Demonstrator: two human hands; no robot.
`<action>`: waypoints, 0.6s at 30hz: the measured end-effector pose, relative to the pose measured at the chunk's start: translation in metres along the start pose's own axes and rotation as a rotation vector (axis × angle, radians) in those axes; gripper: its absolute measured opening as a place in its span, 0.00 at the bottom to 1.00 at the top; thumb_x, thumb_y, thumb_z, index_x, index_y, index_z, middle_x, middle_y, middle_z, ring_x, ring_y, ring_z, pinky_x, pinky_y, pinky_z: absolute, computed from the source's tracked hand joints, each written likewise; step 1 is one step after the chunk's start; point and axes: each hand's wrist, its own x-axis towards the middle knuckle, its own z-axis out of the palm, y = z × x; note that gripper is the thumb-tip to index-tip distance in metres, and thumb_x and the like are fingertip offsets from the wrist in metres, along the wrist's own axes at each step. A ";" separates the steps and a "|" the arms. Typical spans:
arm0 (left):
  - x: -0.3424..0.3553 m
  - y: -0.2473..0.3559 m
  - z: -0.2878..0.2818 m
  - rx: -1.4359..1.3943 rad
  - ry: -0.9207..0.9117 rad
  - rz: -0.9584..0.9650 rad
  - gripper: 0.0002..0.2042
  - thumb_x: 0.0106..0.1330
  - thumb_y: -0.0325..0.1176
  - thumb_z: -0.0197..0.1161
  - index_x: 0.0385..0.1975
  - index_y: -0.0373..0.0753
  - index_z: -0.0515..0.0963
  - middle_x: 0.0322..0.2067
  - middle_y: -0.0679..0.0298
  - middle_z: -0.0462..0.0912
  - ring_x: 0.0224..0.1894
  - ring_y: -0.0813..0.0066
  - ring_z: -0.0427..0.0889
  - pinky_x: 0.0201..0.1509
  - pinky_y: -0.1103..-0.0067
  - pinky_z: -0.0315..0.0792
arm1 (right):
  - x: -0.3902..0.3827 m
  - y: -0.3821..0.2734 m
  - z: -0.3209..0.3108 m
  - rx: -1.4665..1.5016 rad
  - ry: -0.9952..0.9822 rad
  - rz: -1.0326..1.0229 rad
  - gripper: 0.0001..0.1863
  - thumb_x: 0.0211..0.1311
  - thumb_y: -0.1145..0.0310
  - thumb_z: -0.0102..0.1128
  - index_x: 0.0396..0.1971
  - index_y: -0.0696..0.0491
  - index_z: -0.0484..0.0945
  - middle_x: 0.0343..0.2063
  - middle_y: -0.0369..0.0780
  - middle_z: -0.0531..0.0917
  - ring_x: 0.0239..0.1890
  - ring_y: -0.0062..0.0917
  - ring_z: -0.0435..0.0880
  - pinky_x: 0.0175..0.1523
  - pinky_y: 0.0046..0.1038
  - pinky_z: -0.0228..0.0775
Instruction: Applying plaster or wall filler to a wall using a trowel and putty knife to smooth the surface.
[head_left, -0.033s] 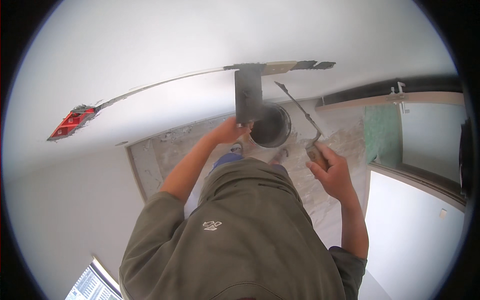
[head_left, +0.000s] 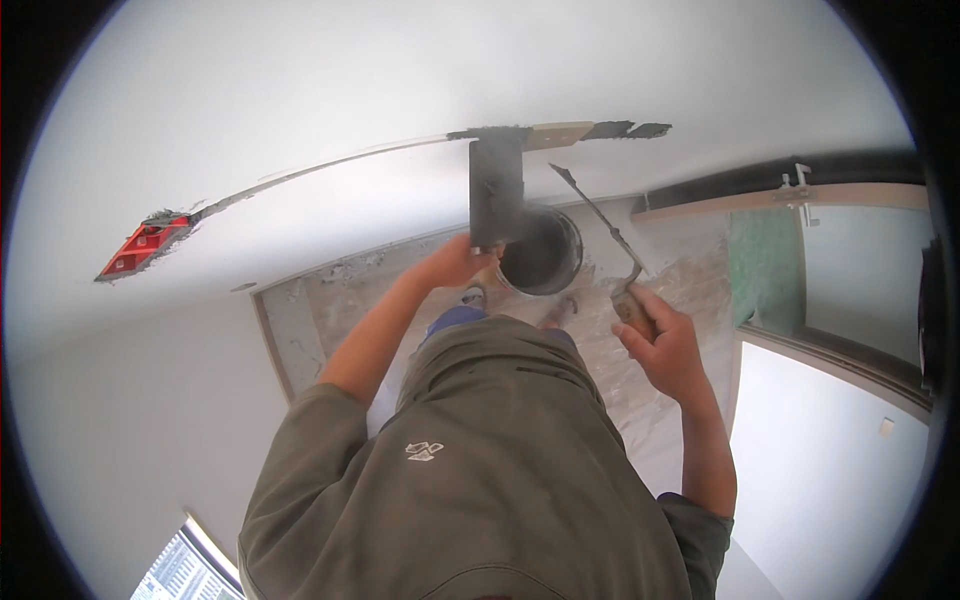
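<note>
My left hand (head_left: 455, 263) grips the near end of a flat, dark rectangular board (head_left: 497, 195), something like a mortar board or float. The board's far end is at the wall, just under a patch of dark grey mortar (head_left: 490, 133). In my right hand (head_left: 668, 350) is a trowel (head_left: 634, 310), held by its wooden handle with the fingers wrapped round it. Its narrow, mortar-smeared blade points up and left toward the wall, apart from the board. A round dark bucket (head_left: 576, 264) stands below, partly behind the board; how full it is cannot be made out.
Along the white wall (head_left: 450, 70) runs a thin groove, from a red box (head_left: 145, 247) set in the wall at left to a beige strip (head_left: 557, 135) and more grey mortar. A door frame (head_left: 840, 197) with a handle stands at right. The floor (head_left: 680, 290) is smeared and dusty.
</note>
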 end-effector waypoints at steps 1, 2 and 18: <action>-0.002 -0.007 -0.004 0.002 0.008 -0.005 0.11 0.68 0.23 0.57 0.48 0.36 0.75 0.42 0.64 0.81 0.47 0.78 0.76 0.56 0.78 0.70 | 0.001 0.001 0.002 0.003 -0.006 -0.006 0.23 0.57 0.68 0.65 0.52 0.59 0.73 0.36 0.50 0.83 0.36 0.39 0.84 0.44 0.30 0.74; -0.001 -0.016 -0.006 -0.015 0.009 0.022 0.10 0.68 0.23 0.57 0.48 0.36 0.75 0.42 0.64 0.81 0.47 0.77 0.77 0.55 0.78 0.70 | 0.001 0.002 0.002 0.004 -0.007 -0.008 0.23 0.57 0.68 0.65 0.52 0.59 0.73 0.36 0.50 0.83 0.35 0.39 0.84 0.44 0.30 0.74; -0.001 -0.016 -0.002 0.070 0.018 -0.007 0.10 0.67 0.26 0.57 0.47 0.36 0.76 0.42 0.63 0.83 0.47 0.75 0.78 0.54 0.76 0.71 | -0.006 0.025 0.021 -0.118 0.134 -0.205 0.23 0.59 0.66 0.65 0.52 0.59 0.72 0.36 0.53 0.82 0.37 0.47 0.83 0.43 0.35 0.75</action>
